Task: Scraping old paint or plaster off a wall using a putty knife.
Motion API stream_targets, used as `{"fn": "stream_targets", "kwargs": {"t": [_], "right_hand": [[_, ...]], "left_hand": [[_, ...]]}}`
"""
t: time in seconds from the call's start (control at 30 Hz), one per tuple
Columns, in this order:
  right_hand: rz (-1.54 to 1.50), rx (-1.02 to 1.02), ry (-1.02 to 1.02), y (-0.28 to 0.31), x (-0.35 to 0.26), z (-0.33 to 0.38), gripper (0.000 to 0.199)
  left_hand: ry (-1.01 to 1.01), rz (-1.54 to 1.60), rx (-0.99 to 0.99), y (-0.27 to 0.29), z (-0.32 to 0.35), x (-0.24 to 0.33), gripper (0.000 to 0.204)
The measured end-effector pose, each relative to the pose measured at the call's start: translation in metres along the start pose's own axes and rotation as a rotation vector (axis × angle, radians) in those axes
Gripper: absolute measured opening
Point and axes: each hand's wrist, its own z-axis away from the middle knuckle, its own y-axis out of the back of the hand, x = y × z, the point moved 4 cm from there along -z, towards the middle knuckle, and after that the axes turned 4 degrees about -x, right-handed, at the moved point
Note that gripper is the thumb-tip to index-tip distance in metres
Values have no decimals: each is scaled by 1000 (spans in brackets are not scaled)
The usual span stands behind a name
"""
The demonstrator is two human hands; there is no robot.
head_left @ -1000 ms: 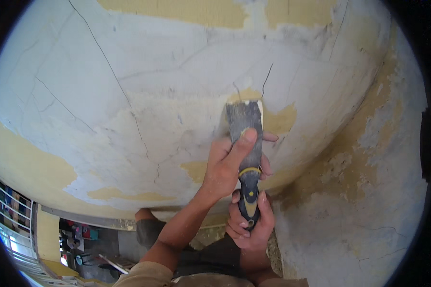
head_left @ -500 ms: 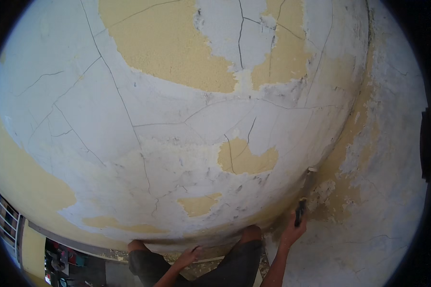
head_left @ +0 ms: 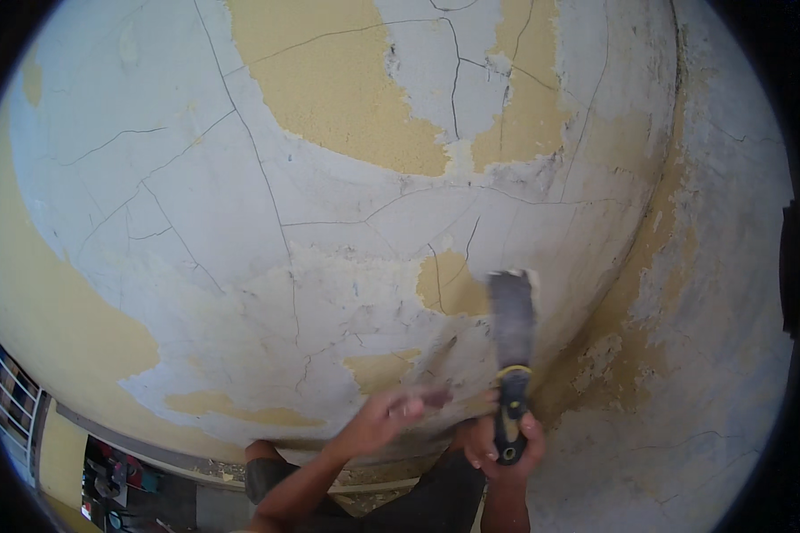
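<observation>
Toward five o'clock in the head view, the right hand [head_left: 505,447] is gripping a broad grey-bladed scraper with a black-and-yellow handle [head_left: 512,355], fingers clamped round that handle. Blade is pointing to twelve, blurring; whether its edge is touching the cracked white plaster wall [head_left: 364,275], cannot tell. A pale lump is clinging at its one o'clock corner. A ragged yellow bare patch [head_left: 458,289] is lying just off the tip, toward nine.

At six o'clock, the left hand [head_left: 378,425] is hovering with no tool visible; fingers blurring, so apart or together, cannot tell. A smaller yellow patch [head_left: 378,369] is showing at its twelve.

Handling, my judgement: good strokes are probably needing a low blade angle, the full edge bearing evenly, a firm wrist. Left fingertips bracing the blade's back would be steadying it. Near cracks, lighter pressure is seeming wiser; corners are likely catching.
</observation>
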Motion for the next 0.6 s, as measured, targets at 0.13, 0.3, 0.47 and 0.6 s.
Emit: {"fn": "stream_targets", "kwargs": {"t": [0.13, 0.3, 0.47, 0.6], "right_hand": [[-77, -94, -171, -31, 11, -35, 61], [-226, -69, -237, -57, 10, -66, 57], [-167, -6, -252, -69, 10, -76, 57], [-148, 8, -247, -73, 12, -77, 57]], "left_hand": [[-260, -103, 162, 20, -57, 107, 57], [-197, -70, 405, 25, -91, 164, 61], [-203, -93, 455, 32, -90, 179, 59], [-207, -184, 476, 34, -89, 182, 59]]}}
